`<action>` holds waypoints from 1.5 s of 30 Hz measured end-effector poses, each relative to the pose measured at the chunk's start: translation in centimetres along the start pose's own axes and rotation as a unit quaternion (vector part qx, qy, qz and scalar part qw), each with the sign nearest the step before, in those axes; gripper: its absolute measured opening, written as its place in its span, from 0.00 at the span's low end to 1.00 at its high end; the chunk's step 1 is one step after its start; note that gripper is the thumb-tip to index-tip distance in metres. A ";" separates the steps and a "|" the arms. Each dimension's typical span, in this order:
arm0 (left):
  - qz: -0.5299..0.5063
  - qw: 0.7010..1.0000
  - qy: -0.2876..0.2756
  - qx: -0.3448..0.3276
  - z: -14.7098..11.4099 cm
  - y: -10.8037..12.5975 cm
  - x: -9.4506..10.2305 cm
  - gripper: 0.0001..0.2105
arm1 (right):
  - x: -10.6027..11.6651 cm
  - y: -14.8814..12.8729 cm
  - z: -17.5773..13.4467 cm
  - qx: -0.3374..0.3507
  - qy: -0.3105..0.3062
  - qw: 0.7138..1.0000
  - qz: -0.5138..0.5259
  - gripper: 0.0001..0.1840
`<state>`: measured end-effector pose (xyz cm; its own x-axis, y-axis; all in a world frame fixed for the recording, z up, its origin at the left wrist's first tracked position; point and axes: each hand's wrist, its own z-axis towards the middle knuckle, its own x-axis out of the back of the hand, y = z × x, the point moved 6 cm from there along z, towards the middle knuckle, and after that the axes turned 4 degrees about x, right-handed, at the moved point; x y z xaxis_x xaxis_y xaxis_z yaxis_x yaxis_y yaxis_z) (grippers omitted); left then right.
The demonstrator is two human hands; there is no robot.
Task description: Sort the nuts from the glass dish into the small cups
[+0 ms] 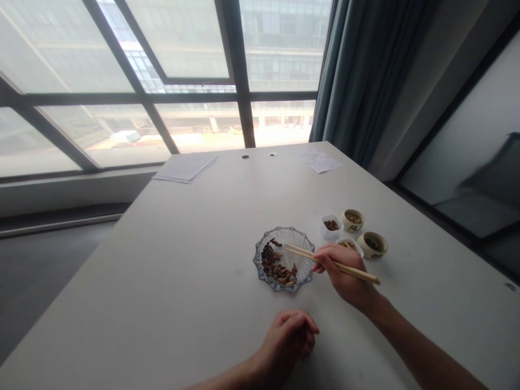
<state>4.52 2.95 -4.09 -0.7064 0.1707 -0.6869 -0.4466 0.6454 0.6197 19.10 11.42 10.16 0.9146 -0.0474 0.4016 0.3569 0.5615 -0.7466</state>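
Observation:
My right hand [339, 271] holds a pair of wooden chopsticks [298, 250], fingers wrapped round them. Their tips are over a clear glass dish [306, 238] with a scalloped, pointed rim, and I see nothing between them. Dark brown dried pieces [278, 265], perhaps pods or seeds, lie in the left and lower part of the dish. Nearer to me, my left hand [289, 336] rests on the table, loosely curled closed, apart from the dish. No object shows in it.
On the white table [195, 244], right of the dish, stand a small white bowl [331, 234] of brown pieces, another white bowl [357, 246] partly behind my right hand, and two cream cups [352, 227] with contents. Papers [184, 168] lie at the far edge by the window.

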 end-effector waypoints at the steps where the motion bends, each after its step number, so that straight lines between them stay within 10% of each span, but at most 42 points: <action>1: 0.000 1.000 -0.003 0.001 0.0 0.0 0.0 0.23 | -1.0 0.5 0.6 -0.005 -0.022 1.000 0.005 0.18; 17: -0.002 1.000 -0.025 -0.002 1.1 -1.0 0.1 0.27 | -2.6 3.4 0.7 -0.072 0.025 0.997 -0.028 0.24; 29: 0.003 1.000 -0.005 -0.009 1.1 -0.5 -0.1 0.28 | 9.7 2.2 -2.4 -0.085 0.346 0.924 -0.138 0.21; 40: 0.006 1.000 0.007 -0.006 1.2 -0.3 0.0 0.27 | 10.1 4.2 -3.2 -0.094 0.326 0.938 -0.065 0.18; 45: 0.007 1.000 0.014 -0.006 1.3 -0.4 -0.1 0.28 | 5.2 3.0 -2.3 -0.078 0.214 0.974 0.015 0.15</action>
<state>5.41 3.65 -4.75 -0.7281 0.1583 -0.6670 -0.4424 0.6347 0.6336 25.35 10.95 8.77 0.9082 -0.3925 0.1452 0.3233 0.4376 -0.8390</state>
